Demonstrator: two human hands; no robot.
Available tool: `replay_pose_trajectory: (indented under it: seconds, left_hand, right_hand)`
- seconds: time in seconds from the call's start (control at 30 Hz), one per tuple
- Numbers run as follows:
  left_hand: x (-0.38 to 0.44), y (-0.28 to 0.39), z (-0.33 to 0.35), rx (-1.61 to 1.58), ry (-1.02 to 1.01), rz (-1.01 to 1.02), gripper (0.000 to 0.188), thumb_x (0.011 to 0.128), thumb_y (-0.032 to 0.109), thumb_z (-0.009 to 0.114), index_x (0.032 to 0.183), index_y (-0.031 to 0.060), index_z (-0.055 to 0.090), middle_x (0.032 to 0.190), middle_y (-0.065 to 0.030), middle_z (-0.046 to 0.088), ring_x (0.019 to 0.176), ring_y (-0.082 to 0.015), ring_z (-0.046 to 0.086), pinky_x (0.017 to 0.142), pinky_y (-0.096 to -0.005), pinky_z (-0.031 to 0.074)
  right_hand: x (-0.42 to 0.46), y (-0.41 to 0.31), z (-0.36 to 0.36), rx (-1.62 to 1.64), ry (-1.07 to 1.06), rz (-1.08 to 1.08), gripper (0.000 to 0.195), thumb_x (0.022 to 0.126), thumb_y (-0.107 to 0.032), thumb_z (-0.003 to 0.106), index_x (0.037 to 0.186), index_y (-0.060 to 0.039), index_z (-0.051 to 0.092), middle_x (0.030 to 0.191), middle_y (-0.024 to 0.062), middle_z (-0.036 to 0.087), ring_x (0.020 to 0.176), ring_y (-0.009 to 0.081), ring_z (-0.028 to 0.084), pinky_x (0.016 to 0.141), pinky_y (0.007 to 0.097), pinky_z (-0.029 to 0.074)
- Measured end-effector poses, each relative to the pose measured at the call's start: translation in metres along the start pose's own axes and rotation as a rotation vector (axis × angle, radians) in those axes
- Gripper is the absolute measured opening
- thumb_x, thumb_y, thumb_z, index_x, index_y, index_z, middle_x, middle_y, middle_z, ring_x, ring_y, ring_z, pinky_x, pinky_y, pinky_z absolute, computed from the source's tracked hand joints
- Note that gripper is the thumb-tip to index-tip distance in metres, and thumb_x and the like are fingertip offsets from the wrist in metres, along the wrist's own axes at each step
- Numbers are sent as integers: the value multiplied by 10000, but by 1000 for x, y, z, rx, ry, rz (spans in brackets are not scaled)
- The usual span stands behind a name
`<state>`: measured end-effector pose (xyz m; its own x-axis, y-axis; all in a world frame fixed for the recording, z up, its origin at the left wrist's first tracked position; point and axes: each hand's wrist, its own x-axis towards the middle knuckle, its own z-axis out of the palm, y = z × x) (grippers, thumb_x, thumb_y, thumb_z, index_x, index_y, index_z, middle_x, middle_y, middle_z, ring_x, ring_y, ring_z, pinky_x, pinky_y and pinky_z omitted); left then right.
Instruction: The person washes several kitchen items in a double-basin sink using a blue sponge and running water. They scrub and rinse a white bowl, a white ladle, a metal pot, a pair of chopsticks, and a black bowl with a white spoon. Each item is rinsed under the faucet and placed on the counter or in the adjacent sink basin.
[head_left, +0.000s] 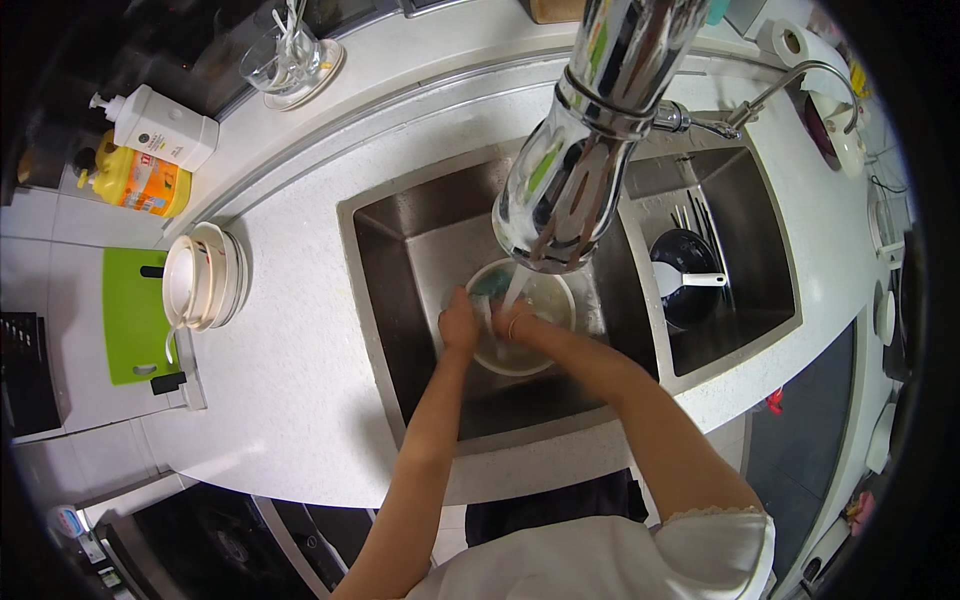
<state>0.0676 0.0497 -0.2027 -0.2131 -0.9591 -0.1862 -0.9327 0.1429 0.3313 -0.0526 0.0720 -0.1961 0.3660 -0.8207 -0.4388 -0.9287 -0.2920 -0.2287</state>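
A round, pale-rimmed basin (572, 315) holding cloudy water sits in the larger steel sink bowl (435, 251). My left hand (459, 324) is at the basin's left rim, its fingertips hidden. Inside the basin, my right hand (510, 316) is partly under water, with a bracelet on the wrist; whether it grips anything is unclear. A blue-green thing (492, 282), perhaps a cloth, lies in the water by both hands. Between them shows a thin pale piece, too blurred to name. From the chrome faucet (559, 217) a stream of water (514, 287) falls beside my right hand.
The smaller sink bowl (765, 300) holds a dark bowl (686, 311), a white-handled ladle (701, 280) and chopsticks (701, 214). Stacked bowls (217, 277) stand on the left counter near a green cutting board (127, 315). The large faucet overhangs the basin closely.
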Motion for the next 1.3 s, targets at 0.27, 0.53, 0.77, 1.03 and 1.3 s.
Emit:
replay_pose_trajectory:
  seconds: [0.27, 0.53, 0.77, 1.03, 1.3]
  left_hand:
    - [2, -6, 6, -20, 14, -30, 377, 646, 55, 497, 984, 76, 333, 661, -183, 539, 628, -358, 525, 550, -431, 418]
    - [-2, 9, -2, -191, 103, -41, 288, 656, 66, 482, 924, 63, 376, 673, -192, 536, 652, -365, 513, 575, -437, 397]
    - [0, 8, -1, -159, 52, -60, 215, 725, 109, 436, 921, 62, 362, 650, -197, 538, 617, -384, 521, 559, -451, 413]
    - [-5, -1, 9, -296, 71, -118, 221, 707, 67, 431, 920, 62, 374, 695, -205, 537, 656, -378, 520, 589, -450, 401]
    - [0, 7, 3, -199, 75, -64, 200, 702, 35, 375, 900, 63, 390, 662, -218, 520, 648, -392, 501, 571, -472, 377]
  right_hand:
    - [-26, 9, -37, -59, -279, -204, 214, 681, -209, 488, 831, -89, 583, 891, 90, 557, 835, 237, 528, 707, 345, 413]
    - [-21, 40, 35, 81, 11, -44, 197, 691, -171, 463, 803, -47, 567, 809, 133, 566, 764, 271, 543, 661, 363, 425]
    - [1, 1, 23, 316, -138, 110, 316, 736, -257, 388, 923, -41, 522, 927, 157, 528, 849, 293, 511, 719, 406, 393]
    - [-11, 37, 46, 71, -146, 71, 228, 732, -205, 422, 875, -87, 554, 895, 130, 537, 836, 254, 522, 683, 348, 430]
    - [-9, 2, 20, 93, -116, -148, 228, 700, -148, 478, 908, -87, 550, 927, 132, 529, 837, 251, 525, 661, 371, 429]
